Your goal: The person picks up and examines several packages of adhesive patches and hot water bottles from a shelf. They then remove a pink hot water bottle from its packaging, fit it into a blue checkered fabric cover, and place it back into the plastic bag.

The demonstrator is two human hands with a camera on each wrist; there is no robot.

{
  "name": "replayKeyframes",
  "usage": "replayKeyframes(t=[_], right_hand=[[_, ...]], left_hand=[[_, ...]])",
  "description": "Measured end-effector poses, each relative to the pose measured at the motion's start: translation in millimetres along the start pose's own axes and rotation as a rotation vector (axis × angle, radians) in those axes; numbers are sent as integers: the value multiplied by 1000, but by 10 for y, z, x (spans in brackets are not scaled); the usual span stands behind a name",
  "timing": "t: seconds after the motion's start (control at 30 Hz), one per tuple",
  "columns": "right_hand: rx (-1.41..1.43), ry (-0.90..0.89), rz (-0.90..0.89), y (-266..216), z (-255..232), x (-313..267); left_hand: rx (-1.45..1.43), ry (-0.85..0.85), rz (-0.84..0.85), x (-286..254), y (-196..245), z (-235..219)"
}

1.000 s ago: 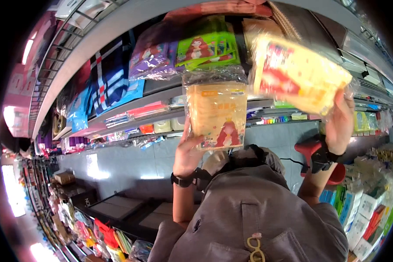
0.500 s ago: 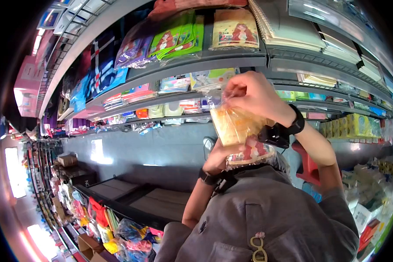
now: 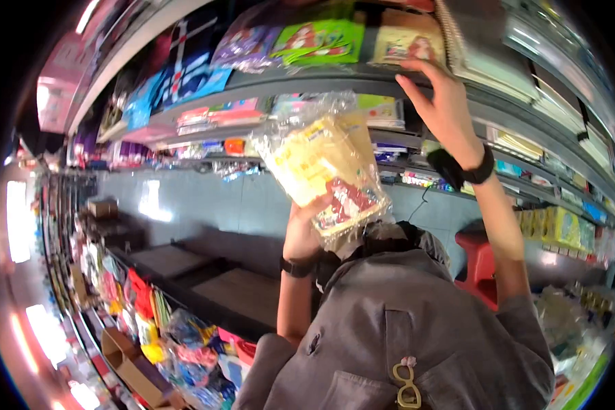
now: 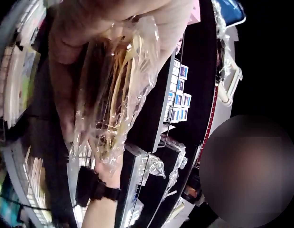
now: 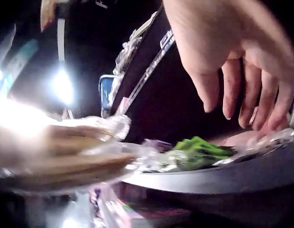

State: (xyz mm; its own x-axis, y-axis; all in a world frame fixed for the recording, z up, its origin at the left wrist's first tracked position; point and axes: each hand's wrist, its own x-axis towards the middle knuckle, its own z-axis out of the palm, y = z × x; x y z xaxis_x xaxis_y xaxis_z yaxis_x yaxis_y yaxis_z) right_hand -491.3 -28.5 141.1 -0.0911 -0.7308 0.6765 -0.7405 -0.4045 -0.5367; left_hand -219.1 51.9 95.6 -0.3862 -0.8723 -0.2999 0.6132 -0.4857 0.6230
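My left hand point(image 3: 303, 229) grips the lower left of clear-wrapped cream packs point(image 3: 321, 160) printed with a red-haired figure. In the left wrist view that hand point(image 4: 113, 23) curls round the edges of the crinkled packs point(image 4: 109, 90). My right hand point(image 3: 446, 113) holds nothing; its fingers are spread at the shelf edge, just below another cream pack point(image 3: 408, 39) lying on the shelf. Fingers of the right hand point(image 5: 237, 57) hang loosely in the right wrist view, above a green pack point(image 5: 199, 151).
Left of the shelved cream pack lie green packs point(image 3: 321, 39) and purple packs point(image 3: 247, 46). Spiral-bound books point(image 3: 485, 65) stand to its right. Lower shelves hold more goods. A red stool point(image 3: 478, 268) is on the floor at the right, an open cardboard box point(image 3: 133, 365) at the lower left.
My right hand has let go of the held packs' wrapping and moved up and right to the shelf. The left hand has moved left and up with the packs, now showing their fronts.
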Motion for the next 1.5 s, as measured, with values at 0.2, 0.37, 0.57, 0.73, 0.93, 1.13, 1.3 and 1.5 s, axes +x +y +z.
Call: replayKeyframes(t=[0.2, 0.37, 0.57, 0.73, 0.93, 1.13, 1.3, 1.5], right_hand=[[668, -432, 539, -916, 173, -656], [372, -582, 422, -920, 339, -766], [964, -214, 782, -1137, 403, -678], [1029, 43, 675, -1236, 386, -515], [1138, 198, 539, -1372, 225, -239], [1118, 183, 504, -1390, 132, -238], [1077, 152, 577, -1502, 139, -309], [1027, -78, 618, -1458, 243, -391]], left_hand=[[186, 35, 211, 70, 285, 85], [535, 54, 357, 71, 470, 140], [240, 68, 296, 62, 823, 270], [341, -164, 481, 153, 1100, 568], [482, -276, 595, 257, 1350, 943], [457, -327, 595, 282, 1324, 916], [445, -306, 608, 241, 1272, 774], [462, -131, 696, 57, 1165, 522]])
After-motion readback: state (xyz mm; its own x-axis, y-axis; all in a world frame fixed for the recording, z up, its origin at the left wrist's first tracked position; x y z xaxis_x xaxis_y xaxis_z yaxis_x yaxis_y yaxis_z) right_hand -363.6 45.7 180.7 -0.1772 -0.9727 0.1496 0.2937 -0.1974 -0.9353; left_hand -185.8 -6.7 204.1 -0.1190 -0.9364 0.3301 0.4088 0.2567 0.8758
